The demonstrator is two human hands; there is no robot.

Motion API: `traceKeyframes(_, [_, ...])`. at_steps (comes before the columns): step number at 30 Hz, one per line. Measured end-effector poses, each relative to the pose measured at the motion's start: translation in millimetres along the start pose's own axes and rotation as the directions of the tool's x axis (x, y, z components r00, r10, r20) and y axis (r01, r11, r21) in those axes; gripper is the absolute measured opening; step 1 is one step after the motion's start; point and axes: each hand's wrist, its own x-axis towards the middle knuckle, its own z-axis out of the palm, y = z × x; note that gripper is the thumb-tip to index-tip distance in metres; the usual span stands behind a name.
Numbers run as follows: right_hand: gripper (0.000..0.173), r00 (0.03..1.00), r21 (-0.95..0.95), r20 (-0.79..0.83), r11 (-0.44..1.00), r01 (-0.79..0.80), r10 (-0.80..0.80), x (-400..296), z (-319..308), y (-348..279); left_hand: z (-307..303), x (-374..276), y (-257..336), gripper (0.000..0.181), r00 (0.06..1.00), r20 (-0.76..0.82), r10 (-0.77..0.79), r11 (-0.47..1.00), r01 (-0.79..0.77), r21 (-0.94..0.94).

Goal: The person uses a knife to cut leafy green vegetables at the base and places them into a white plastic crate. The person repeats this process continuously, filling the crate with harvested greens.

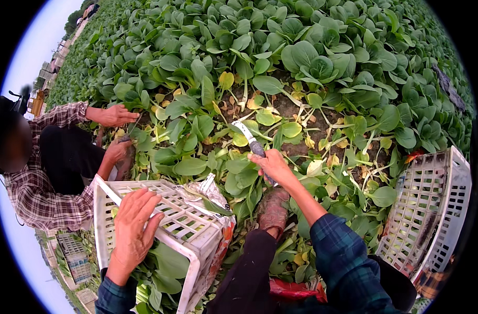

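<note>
My right hand point(276, 168) grips the dark handle of a knife point(244, 133), its pale blade pointing up and left over cut leaves and bare soil. My left hand point(136, 229) rests with fingers spread at the upper rim of a white plastic crate point(191, 259), holding nothing. Leafy green heads point(166, 271), likely bok choy, lie inside that crate. A crumpled plastic bag point(207, 196) is on its slatted side. Cut leafy greens point(239, 176) lie just left of the knife. Standing greens point(321, 66) grow beyond the cut patch.
A co-worker in a plaid shirt point(46, 196) crouches at the left, hands low among the plants. Another white crate point(419, 212) stands at the right. My muddy shoe point(272, 210) is between the crates, near a red bag point(294, 290). More crates point(74, 257) are at the lower left.
</note>
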Motion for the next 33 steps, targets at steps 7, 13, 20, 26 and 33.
traceKeyframes(7, [0.039, 0.982, -0.361, -0.098, 0.925, 0.115, -0.160, 55.6, 62.1, -5.6, 99.2, 154.0, -50.8, 0.030, 0.827, 0.388, 0.407, 0.870, -0.480, 0.111])
traceKeyframes(13, [0.035, 0.962, -0.384, -0.210, 0.920, 0.082, -0.173, 98.2, 60.4, 15.2, 174.6, 191.0, -128.5, 0.017, 0.849, 0.527, 0.048, 0.664, -0.421, 0.618])
traceKeyframes(20, [0.044, 0.978, -0.255, -0.186, 0.966, 0.042, -0.091, 80.2, 43.6, 9.3, 184.6, 167.5, -175.0, 0.016, 0.932, 0.352, 0.085, 0.808, -0.272, 0.523])
traceKeyframes(26, [0.037, 0.938, -0.447, -0.101, 0.858, 0.254, -0.331, 65.6, 78.4, -0.6, 197.6, 193.4, -149.0, 0.029, 0.919, 0.385, -0.086, 0.786, -0.174, 0.592])
traceKeyframes(33, [0.027, 0.930, -0.475, -0.181, 0.856, 0.202, -0.320, 96.7, 81.7, -11.4, 204.8, 195.9, -154.7, 0.028, 0.931, 0.355, 0.083, 0.800, -0.275, 0.533])
